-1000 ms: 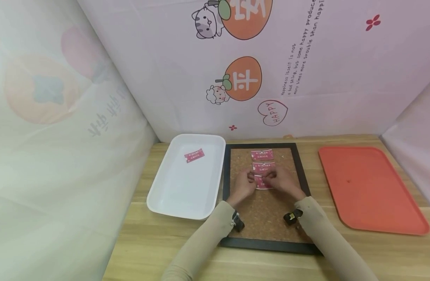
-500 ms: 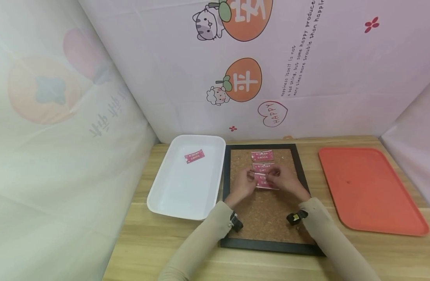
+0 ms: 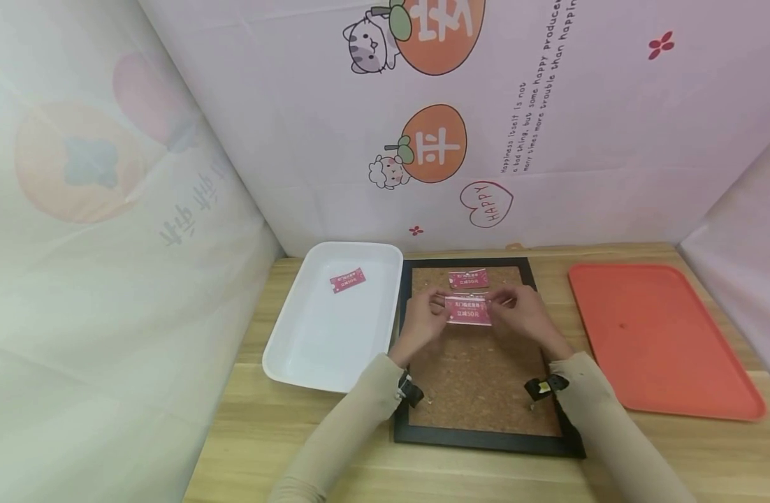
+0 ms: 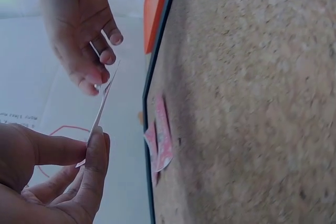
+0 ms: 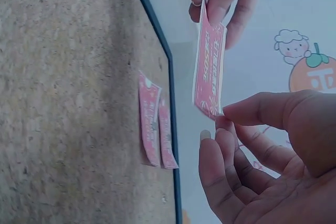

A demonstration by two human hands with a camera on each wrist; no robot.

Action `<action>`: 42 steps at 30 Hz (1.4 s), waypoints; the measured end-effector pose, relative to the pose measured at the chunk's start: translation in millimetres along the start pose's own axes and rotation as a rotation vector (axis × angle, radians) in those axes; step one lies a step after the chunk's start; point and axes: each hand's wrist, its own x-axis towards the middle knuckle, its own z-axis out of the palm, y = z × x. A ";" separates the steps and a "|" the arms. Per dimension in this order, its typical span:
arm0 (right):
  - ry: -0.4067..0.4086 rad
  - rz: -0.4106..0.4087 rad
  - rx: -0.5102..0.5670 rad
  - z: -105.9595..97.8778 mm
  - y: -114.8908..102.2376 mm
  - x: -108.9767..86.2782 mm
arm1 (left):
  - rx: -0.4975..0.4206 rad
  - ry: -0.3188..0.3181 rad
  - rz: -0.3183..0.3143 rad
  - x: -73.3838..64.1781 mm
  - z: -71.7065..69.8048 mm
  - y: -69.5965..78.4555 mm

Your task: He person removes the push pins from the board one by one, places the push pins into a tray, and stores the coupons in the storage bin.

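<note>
Pink coupon (image 3: 468, 311), its long axis running left to right, is held up off the corkboard (image 3: 485, 391). The left hand (image 3: 424, 316) pinches its left end, the right hand (image 3: 528, 314) its right; two matching coupons (image 5: 150, 121) lie toward the far edge.

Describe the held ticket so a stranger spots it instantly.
Find the cork board between white tub and red tray. Above it, the left hand and right hand pinch a pink ticket by its ends. It alone is held up; two others lie on the board, one in the tub.
</note>
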 end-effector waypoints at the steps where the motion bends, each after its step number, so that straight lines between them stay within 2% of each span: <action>1: 0.008 -0.013 -0.004 -1.2 -1.2 -0.3 | 0.007 0.000 -0.001 -0.4 -2.2 1.6; 6: 0.040 -0.031 -0.017 -7.0 -7.7 -2.6 | 0.011 0.012 0.004 -1.6 -11.6 7.8; 15: 0.049 0.029 -0.032 -21.9 -10.4 -8.7 | 0.036 0.039 0.018 1.0 -26.0 9.6; 20: 0.057 -0.005 -0.042 -31.9 -4.9 -11.2 | 0.036 0.049 0.024 3.6 -34.8 10.3; 27: 0.066 -0.006 0.036 -42.6 11.4 -12.4 | 0.055 0.072 0.049 9.2 -52.3 9.2; 33: 0.075 -0.009 0.030 -49.3 21.7 -15.4 | 0.033 0.126 0.011 17.0 -72.0 3.9; 42: 0.064 0.047 -0.082 -60.8 36.3 -25.5 | -0.112 0.171 -0.110 24.4 -98.2 -10.4</action>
